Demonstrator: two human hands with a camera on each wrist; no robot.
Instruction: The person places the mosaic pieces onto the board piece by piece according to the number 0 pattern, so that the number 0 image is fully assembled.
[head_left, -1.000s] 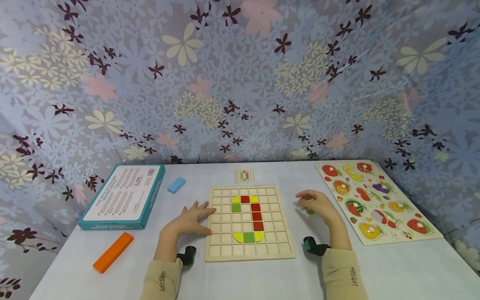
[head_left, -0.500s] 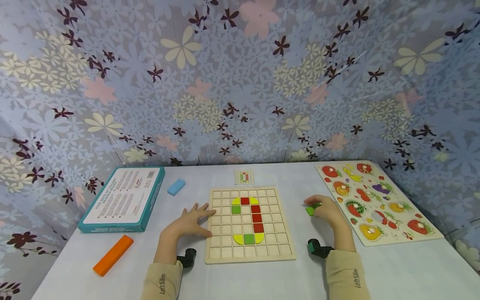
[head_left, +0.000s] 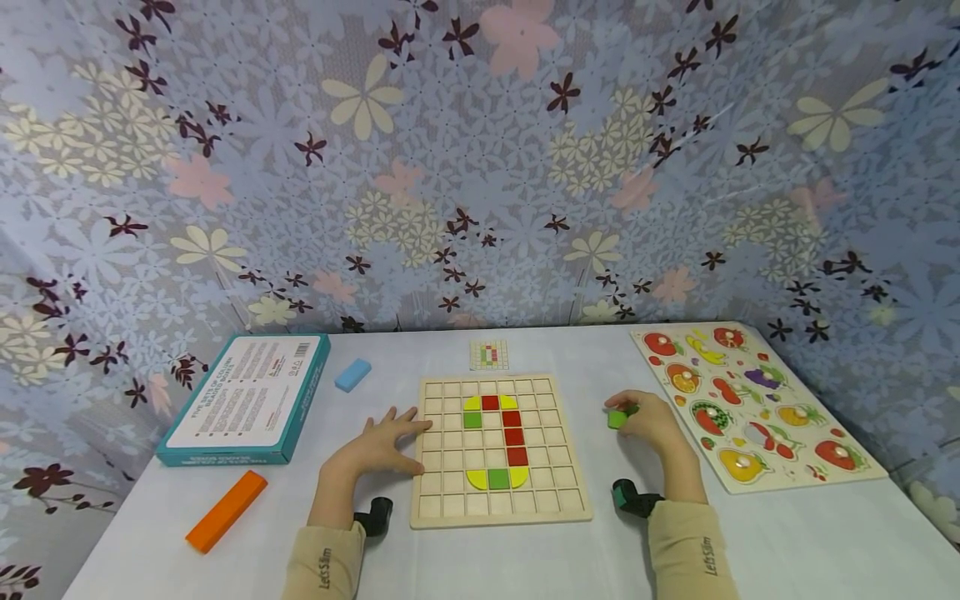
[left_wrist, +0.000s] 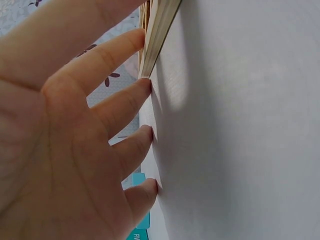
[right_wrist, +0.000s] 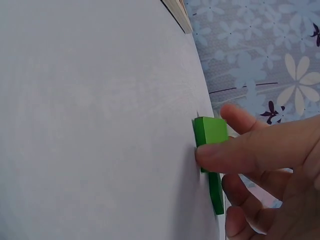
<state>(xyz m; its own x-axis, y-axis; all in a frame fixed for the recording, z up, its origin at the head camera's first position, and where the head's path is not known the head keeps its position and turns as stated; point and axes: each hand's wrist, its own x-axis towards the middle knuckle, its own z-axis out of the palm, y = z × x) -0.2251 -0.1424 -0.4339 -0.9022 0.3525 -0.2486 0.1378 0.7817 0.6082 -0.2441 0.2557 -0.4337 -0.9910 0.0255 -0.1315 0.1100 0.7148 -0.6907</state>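
Observation:
My left hand (head_left: 375, 443), fingers spread, rests at the left edge of a wooden grid board (head_left: 442, 504); its thumb and index fingertip touch the rim. On the board lie red tiles (head_left: 513, 436), green square tiles (head_left: 498, 478) and yellow quarter-round tiles (head_left: 477, 478). Right of the board, my right hand (head_left: 652, 421) pinches a green square tile (right_wrist: 215, 130) between thumb and fingers, just at the tabletop. A second green tile (right_wrist: 215, 192) shows below it in the right wrist view, partly hidden by the hand.
A small pattern card (head_left: 489, 355) lies behind the board. To the left are a teal box (head_left: 240, 392), a blue block (head_left: 352, 374) and an orange bar (head_left: 227, 511). A fruit puzzle board (head_left: 750, 408) lies at the right. A flowered curtain hangs behind the table.
My right hand has shifted slightly right and nearer to me over the green tiles, and one now stands tilted in its pinch. My left hand stays at the board's edge.

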